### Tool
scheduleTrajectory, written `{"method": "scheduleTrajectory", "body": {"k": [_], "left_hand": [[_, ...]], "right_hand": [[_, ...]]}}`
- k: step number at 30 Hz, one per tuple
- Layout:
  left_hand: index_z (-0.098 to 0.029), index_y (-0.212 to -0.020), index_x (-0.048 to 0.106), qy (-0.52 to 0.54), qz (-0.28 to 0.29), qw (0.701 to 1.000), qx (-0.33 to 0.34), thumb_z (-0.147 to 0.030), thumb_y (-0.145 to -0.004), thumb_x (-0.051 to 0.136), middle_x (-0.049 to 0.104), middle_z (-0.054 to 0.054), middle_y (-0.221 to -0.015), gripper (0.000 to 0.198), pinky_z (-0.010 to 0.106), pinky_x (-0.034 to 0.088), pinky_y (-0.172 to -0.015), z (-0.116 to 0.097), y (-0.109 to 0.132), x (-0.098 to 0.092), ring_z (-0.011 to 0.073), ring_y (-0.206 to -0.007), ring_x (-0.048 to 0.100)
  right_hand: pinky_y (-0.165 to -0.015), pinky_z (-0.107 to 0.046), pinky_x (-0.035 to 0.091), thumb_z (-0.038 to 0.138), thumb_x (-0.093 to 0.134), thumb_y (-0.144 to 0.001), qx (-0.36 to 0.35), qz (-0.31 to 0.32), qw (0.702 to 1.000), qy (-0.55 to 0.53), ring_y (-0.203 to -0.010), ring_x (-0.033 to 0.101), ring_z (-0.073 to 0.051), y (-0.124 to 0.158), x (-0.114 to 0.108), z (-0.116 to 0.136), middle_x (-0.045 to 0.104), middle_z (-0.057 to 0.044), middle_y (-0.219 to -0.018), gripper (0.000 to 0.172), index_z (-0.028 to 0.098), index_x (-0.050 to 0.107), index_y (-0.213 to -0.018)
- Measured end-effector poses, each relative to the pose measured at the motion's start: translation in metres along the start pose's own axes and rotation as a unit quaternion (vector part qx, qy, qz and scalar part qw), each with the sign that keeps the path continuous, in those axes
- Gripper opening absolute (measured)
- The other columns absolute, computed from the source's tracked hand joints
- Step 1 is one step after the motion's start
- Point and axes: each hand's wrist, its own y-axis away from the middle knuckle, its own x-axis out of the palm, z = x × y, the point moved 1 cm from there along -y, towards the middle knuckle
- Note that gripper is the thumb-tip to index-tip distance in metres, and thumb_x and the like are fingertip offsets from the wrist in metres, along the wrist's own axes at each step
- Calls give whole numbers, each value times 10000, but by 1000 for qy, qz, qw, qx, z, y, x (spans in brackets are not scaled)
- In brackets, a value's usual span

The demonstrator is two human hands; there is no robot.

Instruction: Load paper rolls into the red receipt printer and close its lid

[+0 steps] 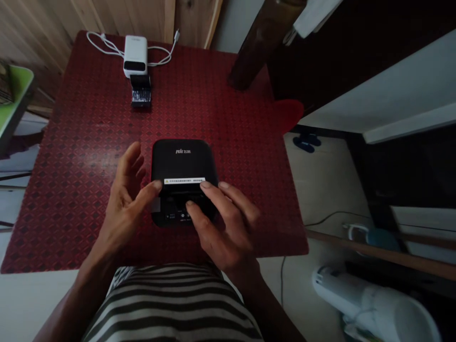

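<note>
A black box-shaped device [181,166], perhaps a small receipt printer, lies on the red patterned table in front of me. Pale lettering shows on its top, and a white warning sticker [184,181] crosses its middle. Small marks or buttons line the near end. At its left edge, the thumb of my left hand [130,194] touches or hovers by the sticker's end; the other fingers are spread off the device. My right hand [226,218] rests over the right part, one fingertip by the sticker's right end and the thumb near the buttons. Neither hand is wrapped round anything.
Farther back on the red table [89,190] stands a white box [136,52] with a white cable [164,58] and a dark patterned piece [141,95] before it. A brown cylinder [254,47] rises at the back right. Blue slippers [306,141] lie on the floor.
</note>
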Motion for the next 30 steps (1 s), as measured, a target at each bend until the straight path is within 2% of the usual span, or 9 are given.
{"method": "scheduleTrajectory", "body": {"k": [1,3,5,11,15,19,22,26,30], "left_hand": [[-403,-1637,653,14,1,999,-45,-516,-914,980,552,50,-1815,802,662,355,-1442,2,6,0,417,-1745,429],[-331,-1640,663,36,6,993,-113,-529,-918,969,585,97,-1788,809,683,345,-1442,1,16,1,439,-1718,470],[-267,-1613,696,52,12,988,-145,-531,-933,948,647,127,-1727,772,661,392,-1423,-3,20,5,442,-1670,536],[-260,-1568,736,77,14,984,-162,-484,-900,964,800,123,-1514,741,565,622,-1243,-9,19,11,415,-1491,714],[-261,-1548,741,70,3,984,-165,-459,-930,936,815,114,-1484,677,537,641,-1220,-6,19,12,393,-1472,732],[-258,-1542,728,68,2,986,-155,-454,-940,919,777,116,-1558,661,494,656,-1190,-5,18,14,374,-1458,744],[-252,-1541,724,68,-3,985,-158,-461,-930,930,754,114,-1599,678,502,627,-1226,-3,19,14,373,-1482,727],[-295,-1550,748,64,-8,987,-146,-522,-972,901,776,96,-1567,640,525,619,-1230,2,26,4,375,-1485,720],[-378,-1534,779,44,16,994,-102,-457,-970,926,734,58,-1638,587,515,628,-1230,4,37,-8,378,-1555,671]], "right_hand": [[-1245,-441,573,79,771,-1070,3,6,1000,2,-1491,690,-259,1,0,0,841,-82,-1490,247,242,818,-1249],[-1260,-446,569,96,739,-1098,1,24,1000,-19,-1461,746,-240,0,2,-1,863,-78,-1450,201,239,798,-1227],[-1256,-428,570,94,706,-1121,-4,38,998,-46,-1374,813,-219,-2,3,-3,896,-81,-1365,171,214,782,-1217],[-1181,-411,613,59,712,-1102,7,59,996,-60,-1292,861,-218,-8,1,-4,907,-61,-1327,212,217,801,-1214],[-1143,-413,637,42,711,-1091,15,62,995,-72,-1247,877,-222,-11,-1,-4,915,-55,-1293,233,223,823,-1185],[-1130,-416,648,50,691,-1105,18,63,995,-69,-1232,880,-222,-12,2,-3,921,-49,-1277,235,232,826,-1168],[-1129,-420,641,49,698,-1102,17,56,996,-69,-1235,878,-237,-9,5,-1,924,-71,-1259,218,211,819,-1183],[-1181,-464,625,67,693,-1102,35,33,995,-92,-1340,835,-270,-1,3,-1,888,-123,-1372,343,191,752,-1416],[-1189,-551,642,263,760,-1114,91,12,991,-102,-1449,769,-335,18,-8,-7,819,-182,-1500,588,227,588,-1676]]}}
